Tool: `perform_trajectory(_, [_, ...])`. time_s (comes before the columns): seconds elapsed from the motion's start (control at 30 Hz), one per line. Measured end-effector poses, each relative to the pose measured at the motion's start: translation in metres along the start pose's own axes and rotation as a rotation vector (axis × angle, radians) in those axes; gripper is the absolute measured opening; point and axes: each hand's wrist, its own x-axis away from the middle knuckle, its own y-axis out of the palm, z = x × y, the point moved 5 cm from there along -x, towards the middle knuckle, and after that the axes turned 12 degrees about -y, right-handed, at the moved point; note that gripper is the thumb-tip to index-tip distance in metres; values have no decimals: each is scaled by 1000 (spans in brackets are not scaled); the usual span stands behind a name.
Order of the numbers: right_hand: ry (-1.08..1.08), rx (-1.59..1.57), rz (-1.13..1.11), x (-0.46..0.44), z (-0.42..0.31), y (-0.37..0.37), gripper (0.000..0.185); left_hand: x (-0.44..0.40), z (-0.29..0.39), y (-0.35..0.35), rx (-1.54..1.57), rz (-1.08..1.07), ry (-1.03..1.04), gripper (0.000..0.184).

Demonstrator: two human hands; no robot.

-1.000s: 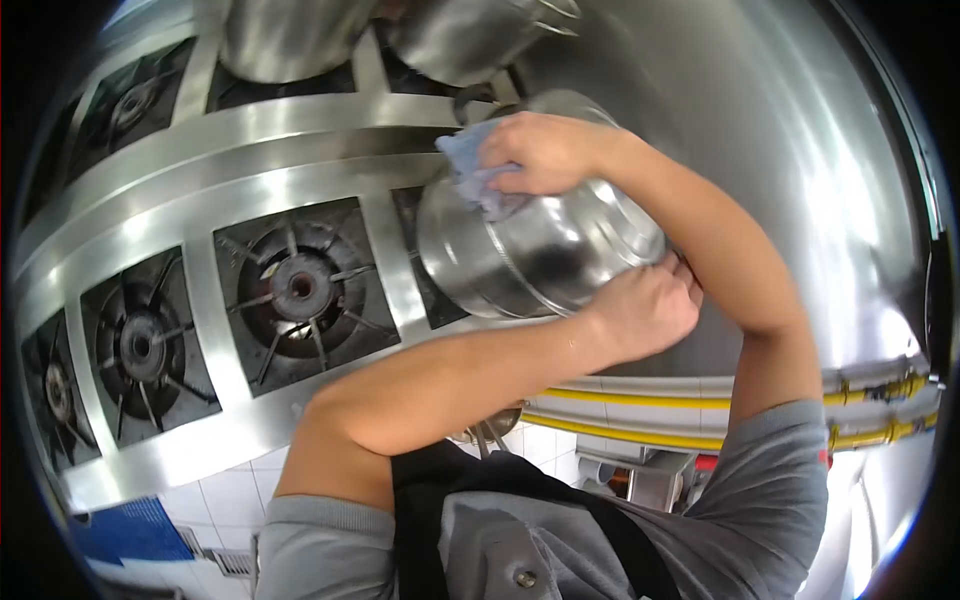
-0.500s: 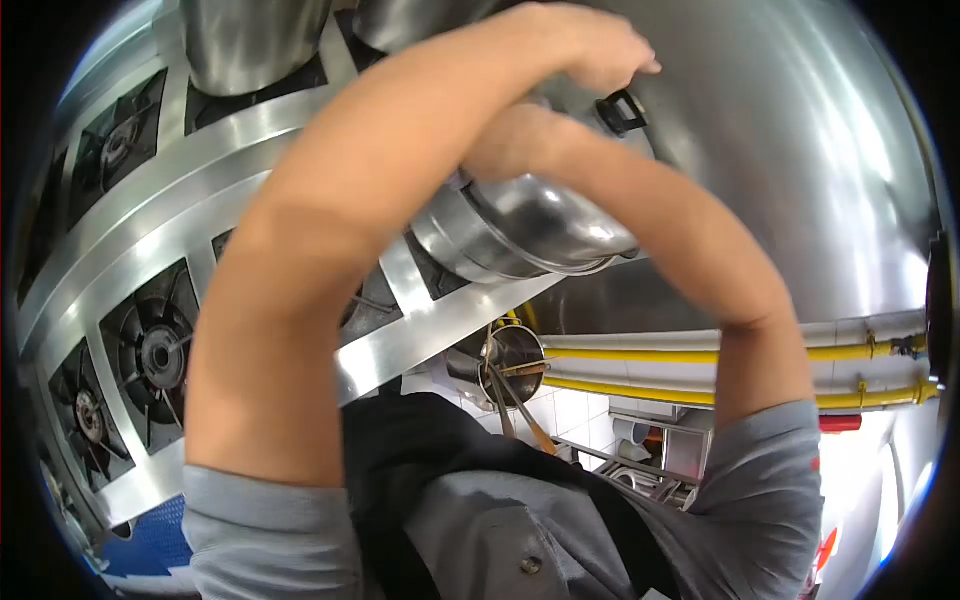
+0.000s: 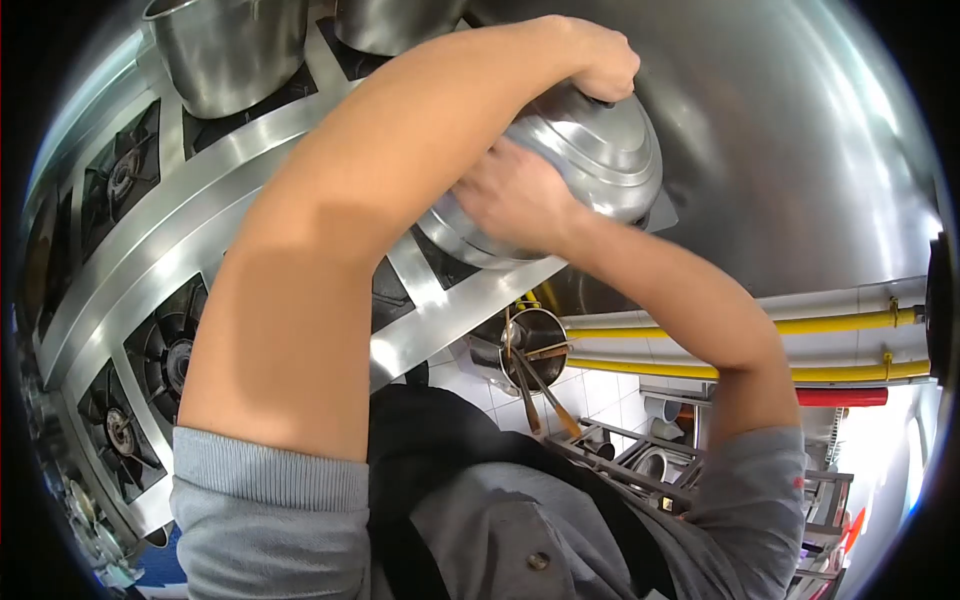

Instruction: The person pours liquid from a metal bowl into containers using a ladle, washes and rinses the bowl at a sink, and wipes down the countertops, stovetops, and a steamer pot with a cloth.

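A domed, shiny metal lid [image 3: 625, 155] sits on a steel pot [image 3: 455, 235] at the stove's right side. Closed around the lid's dark knob [image 3: 600, 102] is my left hand [image 3: 606, 66], which hides most of it. My right hand [image 3: 515, 195] lies against the near side of the lid and pot, crossing under my left forearm. Its fingers are curled and slightly blurred. A greyish-blue edge [image 3: 543, 152] shows beside them, perhaps a cloth, but I cannot make it out.
Two tall steel pots, one at the upper left [image 3: 235, 55] and one at top centre [image 3: 390, 22], stand on the stove. Gas burners [image 3: 125, 435] line the left. Below hangs a utensil-filled metal container [image 3: 538, 330], near yellow pipes [image 3: 800, 327]. A steel wall [image 3: 780, 150] rises right.
My left hand has closed on the lid's knob, which was uncovered before. The right hand has moved down and right along the lid's side. The view has shifted slightly.
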Motion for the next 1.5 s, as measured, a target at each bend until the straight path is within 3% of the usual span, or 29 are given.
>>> perform_trajectory(0.03, [143,-86,23,-14,12,7,26,-4,0,0,-25,-27,-45,42])
perform_trajectory(0.07, [141,-93,18,-26,17,19,26,-5,-2,2,-47,-53,-89,42])
perform_trajectory(0.1, [155,-62,-22,-36,23,31,24,-4,-1,2,-153,66,46,35])
perform_trajectory(0.17, [174,-31,-71,-27,14,38,22,-9,-2,10,-89,29,25,39])
perform_trajectory(0.23, [-151,122,132,8,-26,4,21,-4,-9,5,-30,14,-23,44])
perform_trajectory(0.33, [-96,25,3,40,-51,-10,22,8,-22,12,32,-19,-94,46])
perform_trajectory(0.4, [116,-113,52,32,-47,-29,30,38,-37,-4,237,823,80,48])
perform_trajectory(0.47, [31,-96,76,9,-60,-26,30,107,-64,-34,343,882,33,45])
perform_trajectory(0.53, [-190,40,-221,0,-79,29,48,222,-79,-49,745,820,-136,44])
perform_trajectory(0.57, [-222,170,-513,4,-77,70,54,262,-85,-38,752,838,-258,43])
perform_trajectory(0.7, [-32,240,-607,-52,-62,115,52,393,-114,55,945,882,-535,41])
perform_trajectory(0.8, [220,346,-770,-125,-13,128,51,476,-88,118,1211,963,-787,42])
perform_trajectory(0.9, [225,90,-1023,-158,25,140,49,537,-47,164,1242,843,-979,42])
perform_trajectory(0.93, [213,94,-1031,-152,18,146,49,556,-31,178,1255,804,-1015,41])
perform_trajectory(1.0, [261,371,-720,-125,-8,142,49,593,-3,199,1238,681,-1100,41])
perform_trajectory(1.07, [159,348,-647,-81,-56,111,49,623,22,211,1291,676,-1197,42])
perform_trajectory(1.13, [191,146,-715,-25,-92,117,51,643,38,216,1328,723,-1225,42])
perform_trajectory(1.23, [96,106,-838,-22,-96,109,47,655,34,218,1347,786,-1249,44])
perform_trajectory(1.3, [172,127,-790,-60,-77,121,46,653,25,218,1338,830,-1234,45])
perform_trajectory(1.4, [259,392,-550,-120,-20,147,47,642,11,211,1330,792,-1168,46])
perform_trajectory(1.47, [278,408,-549,-135,2,159,46,641,11,208,1337,804,-1158,46])
perform_trajectory(1.5, [281,321,-663,-135,1,157,49,643,13,207,1326,783,-1174,46])
